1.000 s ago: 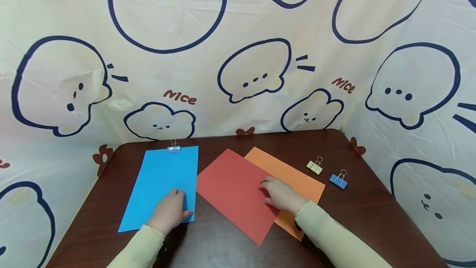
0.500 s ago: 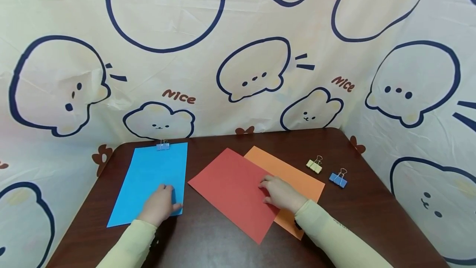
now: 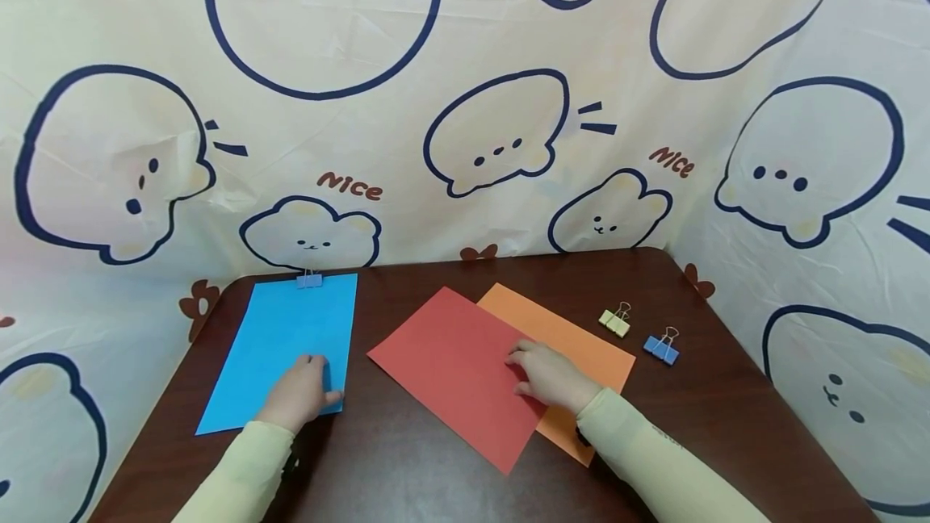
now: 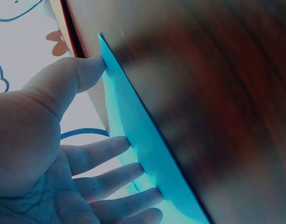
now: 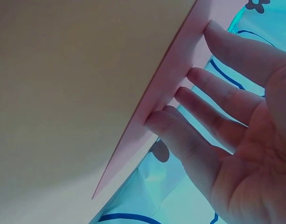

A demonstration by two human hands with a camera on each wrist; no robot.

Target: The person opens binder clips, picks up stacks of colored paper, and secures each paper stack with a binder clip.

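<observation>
My left hand rests its fingertips on the lower right part of a blue sheet of paper, the thumb at the sheet's right edge. At the top edge of that sheet sits a blue binder clip. In the left wrist view the fingers reach out fairly straight onto the blue sheet. My right hand touches the right side of a red sheet with spread fingertips, also seen in the right wrist view. Partly under the red sheet lies an orange sheet.
Toward the right of the brown table lie a pale yellow binder clip and another blue binder clip. A cartoon-printed cloth hangs behind the table and along its sides.
My left hand has slid the blue sheet, with its clip, leftward and slightly away, uncovering the red sheet's left corner. My right hand and the other sheets have stayed in place.
</observation>
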